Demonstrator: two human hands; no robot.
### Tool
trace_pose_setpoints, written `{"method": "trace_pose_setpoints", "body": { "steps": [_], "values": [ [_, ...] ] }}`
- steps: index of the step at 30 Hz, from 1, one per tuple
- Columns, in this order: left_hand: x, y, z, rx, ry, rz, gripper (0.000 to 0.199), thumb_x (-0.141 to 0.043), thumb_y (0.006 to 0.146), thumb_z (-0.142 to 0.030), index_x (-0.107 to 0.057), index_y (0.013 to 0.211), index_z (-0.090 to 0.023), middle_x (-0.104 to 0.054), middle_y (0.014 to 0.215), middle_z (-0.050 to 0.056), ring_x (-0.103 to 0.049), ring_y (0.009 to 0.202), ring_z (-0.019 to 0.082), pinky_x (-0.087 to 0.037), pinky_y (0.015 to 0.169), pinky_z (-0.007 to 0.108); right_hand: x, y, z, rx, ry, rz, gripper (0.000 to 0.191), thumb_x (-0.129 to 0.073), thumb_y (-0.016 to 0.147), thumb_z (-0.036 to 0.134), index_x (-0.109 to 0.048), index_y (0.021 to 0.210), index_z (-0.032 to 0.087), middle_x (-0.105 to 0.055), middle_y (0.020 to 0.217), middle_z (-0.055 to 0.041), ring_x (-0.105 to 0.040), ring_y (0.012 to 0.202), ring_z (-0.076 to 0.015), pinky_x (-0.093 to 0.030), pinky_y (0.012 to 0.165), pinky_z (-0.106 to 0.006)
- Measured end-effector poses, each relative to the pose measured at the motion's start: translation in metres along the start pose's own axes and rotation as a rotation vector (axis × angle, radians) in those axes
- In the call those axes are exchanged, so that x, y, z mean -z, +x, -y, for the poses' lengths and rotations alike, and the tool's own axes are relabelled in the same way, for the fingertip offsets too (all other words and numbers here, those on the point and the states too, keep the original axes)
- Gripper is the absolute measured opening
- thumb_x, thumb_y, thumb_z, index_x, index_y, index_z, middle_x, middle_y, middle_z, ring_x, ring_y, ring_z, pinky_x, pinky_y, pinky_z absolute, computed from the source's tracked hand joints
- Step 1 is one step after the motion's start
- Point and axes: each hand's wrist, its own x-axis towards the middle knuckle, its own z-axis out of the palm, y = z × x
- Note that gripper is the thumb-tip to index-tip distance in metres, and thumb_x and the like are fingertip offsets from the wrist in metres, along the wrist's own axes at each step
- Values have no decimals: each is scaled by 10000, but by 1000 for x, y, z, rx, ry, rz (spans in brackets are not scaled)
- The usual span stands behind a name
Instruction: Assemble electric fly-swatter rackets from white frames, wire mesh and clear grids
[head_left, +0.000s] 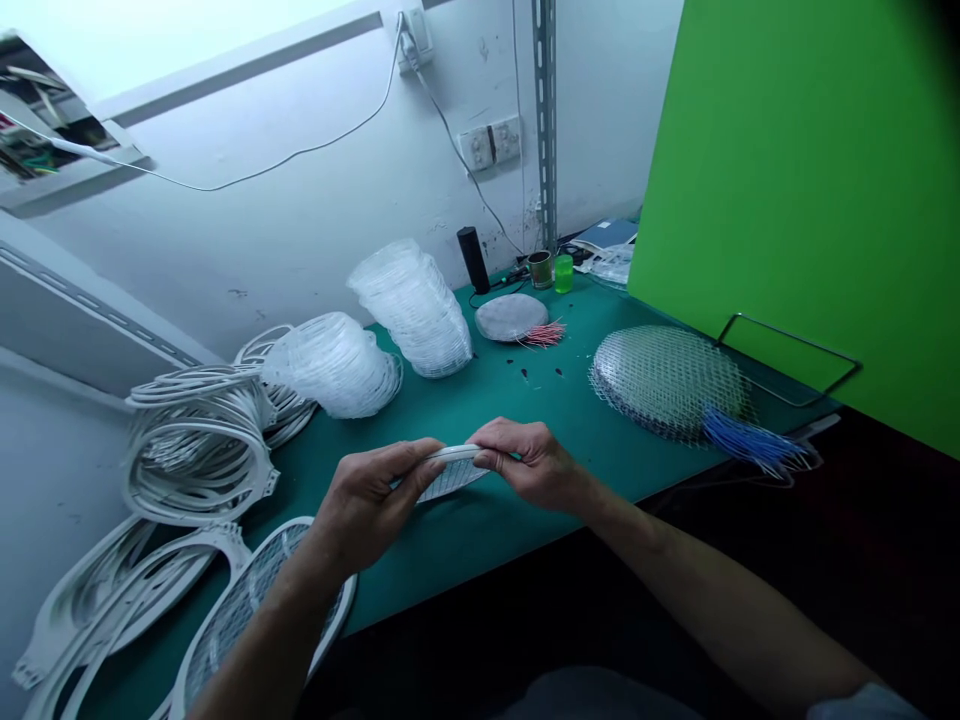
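Observation:
My left hand (379, 497) and my right hand (529, 462) pinch the rim of a white mesh-filled racket frame (457, 453), thumbs against the near side. The frame is tilted nearly edge-on, its mesh (454, 480) showing below the rim between my hands. Beneath my left forearm lies another white racket frame with grey mesh (259, 580), partly covered by the arm. On the right sits a stack of round metal mesh sheets (667, 378), with a bundle of blue wires (754, 438) at its near edge.
White racket frames (199, 470) are piled at the left. Clear plastic ring stacks (420, 310) stand behind my hands, near a grey mesh stack (511, 316) with red wires (544, 334). A black cylinder (472, 260), tin (539, 268) and green panel (795, 200) are farther back.

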Motion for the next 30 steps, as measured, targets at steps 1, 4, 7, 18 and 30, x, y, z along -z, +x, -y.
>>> {"method": "trace_pose_setpoints", "body": {
  "steps": [1,4,7,18,30],
  "values": [
    [-1,-1,-1,-1,4,-16,252,-653,983,-348,-761,1146,-189,-728,804,18,-611,633,117,-487,574,205,-2,0,2,27,-33,-11,185,-636,998,302,-771,1108,240,-757,973,-54,-687,910,-192,-581,797,-317],
    [-4,-3,-4,-23,25,-66,232,-664,975,-336,-766,1125,-192,-745,842,26,-638,669,127,-503,606,212,-5,-1,5,64,-96,-60,189,-628,1000,300,-773,1104,237,-767,951,-65,-694,890,-203,-582,783,-328],
    [-6,-4,-4,-38,45,-83,221,-662,976,-328,-760,1129,-202,-754,863,22,-655,681,127,-509,623,210,-5,-6,-2,-19,-33,-60,232,-634,996,331,-757,1169,240,-773,1048,-64,-715,937,-206,-599,826,-328],
    [0,-8,9,71,45,-67,296,-669,966,-412,-726,1184,-220,-755,894,8,-656,682,126,-513,593,203,-3,-16,-20,-27,-88,-55,246,-599,1017,374,-750,1102,199,-726,875,-39,-643,747,-163,-533,683,-262],
    [-11,-14,11,-75,-48,-81,205,-666,983,-291,-729,1174,-251,-766,972,1,-708,793,127,-550,698,205,21,-3,15,-156,-1,129,259,-629,995,379,-781,1113,204,-777,1018,-40,-712,905,-193,-561,779,-266]
  ]
}}
